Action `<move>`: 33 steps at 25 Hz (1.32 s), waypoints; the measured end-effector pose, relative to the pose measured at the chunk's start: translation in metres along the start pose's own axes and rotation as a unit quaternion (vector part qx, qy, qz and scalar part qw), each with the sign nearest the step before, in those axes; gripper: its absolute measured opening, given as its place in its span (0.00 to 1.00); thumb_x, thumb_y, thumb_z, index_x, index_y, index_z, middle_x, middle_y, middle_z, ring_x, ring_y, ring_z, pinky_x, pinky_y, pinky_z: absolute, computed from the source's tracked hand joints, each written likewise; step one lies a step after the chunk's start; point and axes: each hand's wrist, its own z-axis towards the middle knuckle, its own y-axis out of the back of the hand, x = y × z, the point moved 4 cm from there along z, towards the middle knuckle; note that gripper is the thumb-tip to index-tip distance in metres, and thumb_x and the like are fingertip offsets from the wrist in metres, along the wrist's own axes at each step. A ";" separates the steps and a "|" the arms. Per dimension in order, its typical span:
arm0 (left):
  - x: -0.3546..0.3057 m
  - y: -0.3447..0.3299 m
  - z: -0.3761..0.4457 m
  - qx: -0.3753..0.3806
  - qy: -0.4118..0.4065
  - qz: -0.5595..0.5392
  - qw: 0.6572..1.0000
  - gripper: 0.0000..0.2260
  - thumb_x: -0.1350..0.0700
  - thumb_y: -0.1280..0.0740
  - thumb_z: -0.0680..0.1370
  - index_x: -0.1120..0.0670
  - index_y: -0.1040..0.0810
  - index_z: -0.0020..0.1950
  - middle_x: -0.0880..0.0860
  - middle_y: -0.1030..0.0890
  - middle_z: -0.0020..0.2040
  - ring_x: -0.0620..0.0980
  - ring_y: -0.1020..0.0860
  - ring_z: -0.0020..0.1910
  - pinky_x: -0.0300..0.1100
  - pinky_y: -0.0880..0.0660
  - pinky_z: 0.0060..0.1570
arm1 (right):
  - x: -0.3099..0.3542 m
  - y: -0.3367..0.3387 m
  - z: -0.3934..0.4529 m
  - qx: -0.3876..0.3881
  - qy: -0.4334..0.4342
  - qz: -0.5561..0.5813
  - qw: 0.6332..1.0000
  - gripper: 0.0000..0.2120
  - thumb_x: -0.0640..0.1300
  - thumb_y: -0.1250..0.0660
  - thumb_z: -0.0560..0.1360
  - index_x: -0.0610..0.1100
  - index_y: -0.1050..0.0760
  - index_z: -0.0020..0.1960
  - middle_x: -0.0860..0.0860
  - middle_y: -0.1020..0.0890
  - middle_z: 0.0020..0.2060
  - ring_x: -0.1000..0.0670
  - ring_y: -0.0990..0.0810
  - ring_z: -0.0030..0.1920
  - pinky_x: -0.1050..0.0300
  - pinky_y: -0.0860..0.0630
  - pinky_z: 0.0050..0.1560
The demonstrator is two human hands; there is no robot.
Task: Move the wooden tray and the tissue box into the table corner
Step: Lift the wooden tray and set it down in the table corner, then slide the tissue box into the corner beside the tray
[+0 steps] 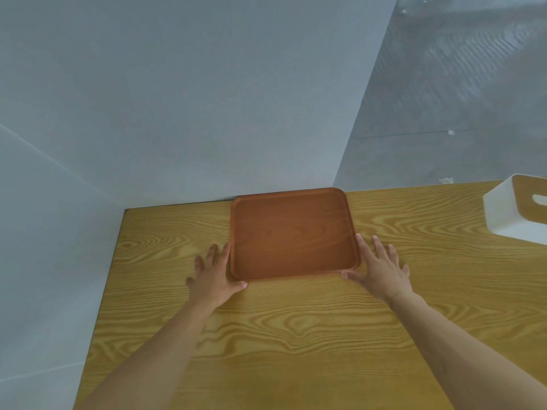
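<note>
Grained table (296, 335), white corner walls (177, 99)

One head-worn wide-angle view looks forward and down, close over the table (266, 335); its far left corner sits toward 10 o'clock, walls (177, 99) filling 12 o'clock.

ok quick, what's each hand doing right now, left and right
Left hand: open, fingers spread flat, against the wooden tray's left edge, not gripping.
Right hand: open, flat against the tray's right edge, not gripping.
</note>
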 end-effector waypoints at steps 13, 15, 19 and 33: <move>-0.069 0.048 -0.093 0.002 -0.099 -0.121 0.988 0.31 0.36 0.36 0.78 0.48 0.35 0.77 0.52 0.34 0.78 0.53 0.36 0.76 0.55 0.37 0.74 | -0.003 0.080 -0.104 -0.090 0.153 -0.051 0.983 0.23 0.64 0.45 0.80 0.56 0.31 0.71 0.56 0.28 0.70 0.49 0.36 0.73 0.45 0.35 0.69; -0.089 0.054 -0.115 0.022 -0.172 -0.080 0.982 0.31 0.34 0.37 0.77 0.48 0.33 0.76 0.51 0.33 0.77 0.50 0.34 0.75 0.53 0.37 0.73 | -0.015 0.090 -0.134 -0.114 0.166 -0.038 0.979 0.22 0.63 0.45 0.80 0.56 0.29 0.69 0.57 0.25 0.68 0.50 0.32 0.71 0.48 0.33 0.66; -0.117 0.052 -0.158 0.008 -0.288 -0.016 0.958 0.37 0.25 0.45 0.70 0.47 0.28 0.71 0.45 0.28 0.70 0.44 0.29 0.68 0.48 0.31 0.68 | -0.051 0.093 -0.198 -0.144 0.142 -0.023 0.979 0.20 0.63 0.45 0.80 0.57 0.26 0.66 0.57 0.21 0.62 0.52 0.26 0.64 0.51 0.29 0.61; -0.264 -0.043 -0.267 0.045 -0.557 0.204 0.803 0.38 0.24 0.49 0.71 0.43 0.35 0.76 0.49 0.34 0.77 0.52 0.35 0.75 0.51 0.43 0.74 | -0.188 0.038 -0.427 -0.316 -0.073 0.003 0.946 0.18 0.58 0.35 0.78 0.52 0.22 0.63 0.53 0.20 0.62 0.48 0.24 0.64 0.48 0.29 0.64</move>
